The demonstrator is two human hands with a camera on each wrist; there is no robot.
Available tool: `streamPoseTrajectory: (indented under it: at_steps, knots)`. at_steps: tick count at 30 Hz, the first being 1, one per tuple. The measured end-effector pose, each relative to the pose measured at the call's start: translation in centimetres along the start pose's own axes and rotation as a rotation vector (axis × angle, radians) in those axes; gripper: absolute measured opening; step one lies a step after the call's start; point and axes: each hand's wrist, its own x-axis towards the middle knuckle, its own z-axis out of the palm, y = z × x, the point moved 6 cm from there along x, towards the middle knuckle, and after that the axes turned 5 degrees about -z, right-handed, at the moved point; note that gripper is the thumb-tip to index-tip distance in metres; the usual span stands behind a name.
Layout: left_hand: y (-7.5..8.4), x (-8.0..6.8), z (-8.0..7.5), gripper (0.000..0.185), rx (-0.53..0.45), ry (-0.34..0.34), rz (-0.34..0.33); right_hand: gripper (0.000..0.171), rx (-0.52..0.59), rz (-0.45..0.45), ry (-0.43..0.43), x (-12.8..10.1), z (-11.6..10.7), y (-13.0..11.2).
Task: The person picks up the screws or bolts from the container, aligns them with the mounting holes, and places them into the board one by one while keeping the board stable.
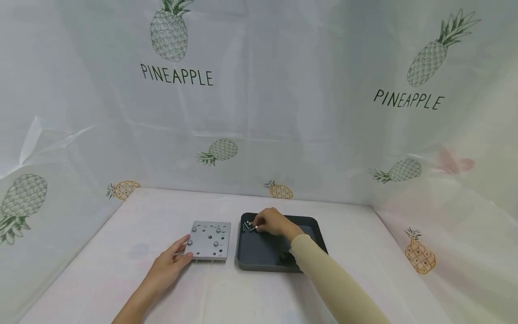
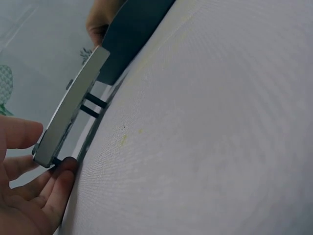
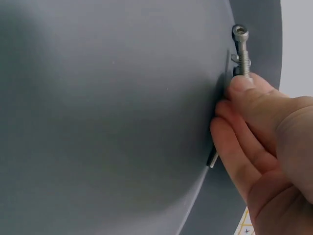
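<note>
My left hand [image 1: 166,269] grips the near left corner of a silver metal plate [image 1: 205,250], thumb and fingers on either side of its edge. Several socket-head bolts [image 1: 216,243] sit in holes of the plate, and their shanks [image 2: 96,100] stick out underneath, holding it above the table. Over the far left corner of a dark grey tray [image 1: 256,254], my right hand [image 1: 275,222] pinches a socket-head bolt [image 3: 244,58] between thumb and fingers. More bolts [image 1: 244,227] lie beside its fingertips. The end of another bolt [image 3: 212,159] shows below those fingers.
The tray stands just right of the plate on a white-covered table [image 1: 218,292]. A small dark object [image 1: 286,258] lies in the tray's near part, partly behind the right sleeve [image 1: 323,270]. A pineapple-print curtain [image 1: 283,112] hangs behind and at both sides.
</note>
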Motion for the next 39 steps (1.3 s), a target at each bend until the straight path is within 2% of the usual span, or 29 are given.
streamPoseTrajectory:
  at_steps: [5, 18, 25, 30, 39]
  knots:
    - [-0.1, 0.0, 0.1, 0.071, 0.003, 0.001, -0.01, 0.01, 0.048, -0.034, 0.014, -0.4, -0.4, -0.2]
    - [0.2, -0.3, 0.0, 0.068, 0.002, 0.014, 0.026, 0.015, 0.233, -0.068, 0.059, -0.4, -1.5, 0.0]
    - [0.0, -0.2, 0.0, 0.068, -0.003, 0.022, 0.023, 0.02, 0.298, -0.091, 0.067, 0.0, -2.1, -1.7]
    - [-0.1, -0.1, -0.1, 0.067, -0.004, 0.029, 0.028, 0.018, 0.382, -0.09, 0.06, 0.5, -2.2, -3.5]
    - [-0.3, 0.0, -0.1, 0.067, -0.038, 0.033, 0.052, 0.022, 0.394, -0.148, 0.062, 2.8, -1.4, -6.7]
